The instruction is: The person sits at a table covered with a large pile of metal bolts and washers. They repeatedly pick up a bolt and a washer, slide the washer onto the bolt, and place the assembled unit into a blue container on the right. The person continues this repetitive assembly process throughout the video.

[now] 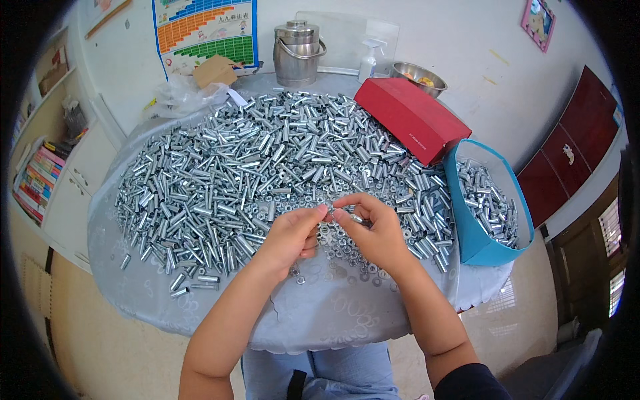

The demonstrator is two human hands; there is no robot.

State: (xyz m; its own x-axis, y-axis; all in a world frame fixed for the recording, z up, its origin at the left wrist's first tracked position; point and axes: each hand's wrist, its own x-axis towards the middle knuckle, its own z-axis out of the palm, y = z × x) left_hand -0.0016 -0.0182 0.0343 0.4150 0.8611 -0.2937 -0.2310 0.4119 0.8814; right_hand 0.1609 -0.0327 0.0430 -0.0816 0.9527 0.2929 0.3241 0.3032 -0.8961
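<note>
Round table (153, 293) under a pale cloth carries a wide heap of shiny metal sleeves (267, 160), with a blue box (467, 227) of more at its right edge. Left hand (290, 235) and right hand (373, 230) meet fingertip to fingertip above scattered washers (347, 257), pinching one small metal piece (357, 218) between them

Bare cloth (320, 320) near — tubes (253, 160) beyond
</note>
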